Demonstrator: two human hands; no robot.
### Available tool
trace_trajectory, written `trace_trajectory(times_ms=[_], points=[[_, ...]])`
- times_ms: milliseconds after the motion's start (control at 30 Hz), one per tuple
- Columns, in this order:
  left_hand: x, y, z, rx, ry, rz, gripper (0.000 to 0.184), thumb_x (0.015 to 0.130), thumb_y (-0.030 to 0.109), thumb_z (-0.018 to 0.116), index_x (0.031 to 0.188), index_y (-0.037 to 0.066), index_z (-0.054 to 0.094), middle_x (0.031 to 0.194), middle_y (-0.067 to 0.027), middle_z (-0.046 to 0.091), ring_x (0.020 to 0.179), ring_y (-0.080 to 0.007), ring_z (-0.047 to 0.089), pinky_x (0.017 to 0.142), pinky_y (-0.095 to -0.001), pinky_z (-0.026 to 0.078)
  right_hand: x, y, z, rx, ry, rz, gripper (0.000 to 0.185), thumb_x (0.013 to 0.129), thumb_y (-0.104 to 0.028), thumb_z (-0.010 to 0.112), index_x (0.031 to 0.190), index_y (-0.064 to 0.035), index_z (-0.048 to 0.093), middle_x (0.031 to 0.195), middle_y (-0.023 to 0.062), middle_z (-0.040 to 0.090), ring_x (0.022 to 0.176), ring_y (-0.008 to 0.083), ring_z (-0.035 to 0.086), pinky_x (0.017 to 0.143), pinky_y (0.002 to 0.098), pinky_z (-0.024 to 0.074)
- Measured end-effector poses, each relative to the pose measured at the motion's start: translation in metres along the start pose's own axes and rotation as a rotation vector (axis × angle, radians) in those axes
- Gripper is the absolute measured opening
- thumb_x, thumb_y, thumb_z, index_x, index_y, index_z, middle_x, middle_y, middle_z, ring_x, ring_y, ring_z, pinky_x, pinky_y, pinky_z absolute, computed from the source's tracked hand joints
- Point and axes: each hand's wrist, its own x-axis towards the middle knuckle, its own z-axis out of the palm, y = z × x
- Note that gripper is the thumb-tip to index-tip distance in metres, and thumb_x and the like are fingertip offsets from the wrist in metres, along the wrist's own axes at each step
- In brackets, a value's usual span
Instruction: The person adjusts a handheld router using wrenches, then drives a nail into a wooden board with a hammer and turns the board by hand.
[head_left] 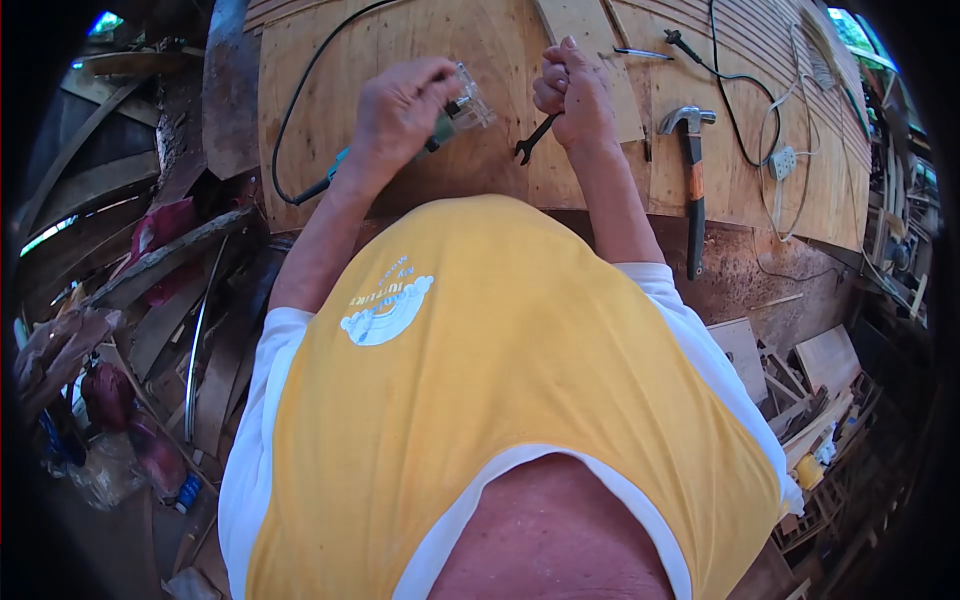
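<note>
My right hand (580, 95) is closed round a dark wrench (537, 138), whose open jaw points down and left over the wooden board. My left hand (403, 108) is over a green power tool (440, 130) with a clear plastic base or guard (474, 98); its fingers are curled, and whether they hold anything is hidden. The tool's teal rear end (322, 182) shows beside my left forearm, with a black cord (292, 110) running from it.
A claw hammer (693, 180) lies at the board's (500, 180) right front edge. Beyond it are a black cable with plug (735, 75) and a white socket (783, 163). A pen-like tool (643, 53) lies at the back. Wood scraps (800, 390) fill the lower right.
</note>
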Motion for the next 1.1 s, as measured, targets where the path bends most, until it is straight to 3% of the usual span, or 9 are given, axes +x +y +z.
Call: trace_trajectory(times_ms=[67,167,267,367,467,667,967,1067,1100], points=[[0.004,0.027,0.002,0.224,-0.145,0.370,0.014,0.099,0.010,0.070,0.109,0.002,0.075,0.091,0.0026,0.072,0.082,-0.0052,0.063,0.073,-0.0223,0.051,-0.001,0.002,-0.002,-0.017,-0.014,-0.011,0.031,0.107,-0.031,0.059,0.095,-0.0018,0.058,0.061,-0.0050,0.038,0.045,0.0058,0.027,0.042,0.0257,0.0182],[0.022,0.021,-0.013,-0.040,-0.024,-0.029,0.014,0.100,0.013,0.070,0.109,0.003,0.074,0.090,-0.0023,0.074,0.079,-0.0104,0.069,0.070,-0.0241,0.054,-0.001,0.003,0.002,-0.035,-0.004,-0.026,0.030,0.107,-0.029,0.060,0.095,-0.0015,0.059,0.061,-0.0053,0.038,0.045,0.0056,0.027,0.042,0.0254,0.0185],[0.037,0.026,-0.030,-0.534,0.159,-0.095,0.015,0.100,0.020,0.072,0.098,0.005,0.074,0.085,-0.0024,0.076,0.071,-0.0118,0.071,0.063,-0.0258,0.055,-0.003,0.005,0.000,-0.017,0.037,-0.082,0.028,0.107,-0.027,0.060,0.095,-0.0016,0.060,0.061,-0.0055,0.039,0.045,0.0048,0.025,0.043,0.0248,0.0161],[0.053,-0.004,-0.059,-0.505,0.268,-0.062,0.018,0.100,0.022,0.072,0.104,0.004,0.072,0.088,-0.0092,0.076,0.077,-0.0191,0.075,0.064,-0.0249,0.057,-0.003,-0.002,-0.003,-0.066,0.060,-0.098,0.030,0.107,-0.030,0.059,0.097,-0.0016,0.059,0.062,-0.0050,0.037,0.047,0.0061,0.027,0.045,0.0252,0.0199],[0.055,-0.039,-0.078,-0.560,0.322,-0.201,0.016,0.099,0.022,0.073,0.096,0.006,0.072,0.083,-0.0044,0.075,0.070,-0.0129,0.072,0.061,-0.0250,0.056,0.006,0.003,-0.011,-0.058,0.084,-0.072,0.029,0.107,-0.029,0.060,0.098,-0.0013,0.060,0.063,-0.0049,0.039,0.047,0.0062,0.030,0.045,0.0249,0.0216],[0.051,-0.072,-0.078,-0.666,0.367,-0.431,0.013,0.098,0.020,0.074,0.098,0.007,0.072,0.084,-0.0053,0.075,0.068,-0.0141,0.072,0.057,-0.0296,0.060,0.040,0.027,-0.026,-0.242,0.009,-0.183,0.023,0.105,-0.025,0.065,0.099,-0.0024,0.063,0.066,-0.0064,0.045,0.053,0.0037,0.036,0.048,0.0231,0.0272],[0.065,-0.078,-0.053,-0.566,0.247,-0.459,0.015,0.099,0.019,0.073,0.106,0.006,0.073,0.089,-0.0029,0.074,0.073,-0.0132,0.072,0.063,-0.0296,0.061,0.059,0.042,-0.008,-0.919,-0.013,-0.340,0.034,0.100,-0.032,0.071,0.113,-0.0005,0.065,0.086,-0.0003,0.060,0.081,0.0120,0.057,0.074,0.0276,0.0491],[0.074,-0.104,-0.040,-0.512,0.200,-0.518,0.016,0.099,0.018,0.072,0.109,0.005,0.072,0.092,-0.0026,0.073,0.076,-0.0121,0.072,0.064,-0.0284,0.061,0.049,0.031,0.002,-1.321,-0.028,-0.893,0.038,0.098,-0.032,0.073,0.114,0.0006,0.064,0.094,0.0075,0.064,0.087,0.0192,0.059,0.081,0.0333,0.0508],[0.073,-0.109,-0.036,-0.506,0.182,-0.542,0.017,0.099,0.017,0.072,0.111,0.005,0.071,0.093,-0.0024,0.073,0.077,-0.0118,0.072,0.065,-0.0279,0.060,0.044,0.030,0.002,-1.349,0.004,-0.910,0.038,0.097,-0.032,0.073,0.115,0.0008,0.064,0.097,0.0095,0.064,0.088,0.0206,0.059,0.081,0.0344,0.0506]])
